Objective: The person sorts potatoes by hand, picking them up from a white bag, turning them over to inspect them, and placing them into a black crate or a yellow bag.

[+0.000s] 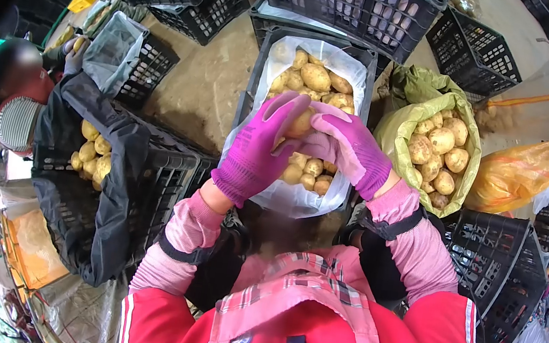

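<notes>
Both my hands wear magenta gloves and meet over a crate of potatoes. My left hand (pixel 258 149) and my right hand (pixel 354 151) together grip one yellow potato (pixel 301 123), which shows between the fingers. Under them stands a black crate (pixel 255 70) lined with a white bag (pixel 298 199) and filled with several potatoes (pixel 316 78). To the right stands an open yellow-green sack (pixel 403 130) holding more potatoes (pixel 438 156).
A person in a dark jacket (pixel 89 166) works at the left over a black crate with potatoes (pixel 93 153). Empty black crates (pixel 474 52) stand at the back and at the right (pixel 505 274). An orange bag (pixel 520 174) lies far right.
</notes>
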`<state>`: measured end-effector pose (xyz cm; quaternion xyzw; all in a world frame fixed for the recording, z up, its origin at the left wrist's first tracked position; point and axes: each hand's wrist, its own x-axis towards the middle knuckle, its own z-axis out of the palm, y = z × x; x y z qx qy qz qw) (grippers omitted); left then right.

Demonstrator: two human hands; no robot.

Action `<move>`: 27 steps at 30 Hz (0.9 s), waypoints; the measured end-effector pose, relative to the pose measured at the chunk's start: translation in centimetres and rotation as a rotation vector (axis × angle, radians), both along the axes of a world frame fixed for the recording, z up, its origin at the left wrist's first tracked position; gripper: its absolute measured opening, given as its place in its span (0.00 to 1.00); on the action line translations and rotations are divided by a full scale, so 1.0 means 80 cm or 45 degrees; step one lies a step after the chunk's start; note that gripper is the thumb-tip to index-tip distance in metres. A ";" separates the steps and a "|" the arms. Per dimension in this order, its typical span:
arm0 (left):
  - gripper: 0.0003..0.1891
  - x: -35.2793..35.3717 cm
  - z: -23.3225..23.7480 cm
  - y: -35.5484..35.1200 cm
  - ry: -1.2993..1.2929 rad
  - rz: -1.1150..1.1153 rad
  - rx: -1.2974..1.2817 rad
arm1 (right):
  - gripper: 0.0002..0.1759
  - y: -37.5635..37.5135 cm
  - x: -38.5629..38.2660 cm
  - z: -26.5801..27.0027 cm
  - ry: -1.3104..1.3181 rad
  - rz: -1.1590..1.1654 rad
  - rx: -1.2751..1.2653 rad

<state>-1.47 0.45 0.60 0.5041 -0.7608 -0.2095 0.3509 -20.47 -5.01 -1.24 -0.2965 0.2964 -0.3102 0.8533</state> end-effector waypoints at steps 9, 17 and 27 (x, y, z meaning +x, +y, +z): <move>0.31 0.023 0.016 -0.008 1.028 -0.036 0.617 | 0.22 0.008 -0.015 0.010 0.023 0.003 -0.085; 0.36 0.040 0.014 -0.009 1.423 -0.146 0.715 | 0.24 0.035 0.001 0.000 0.934 0.965 -1.456; 0.29 0.012 0.008 -0.005 1.577 -0.219 0.954 | 0.40 0.016 0.017 0.032 0.719 -0.106 -1.169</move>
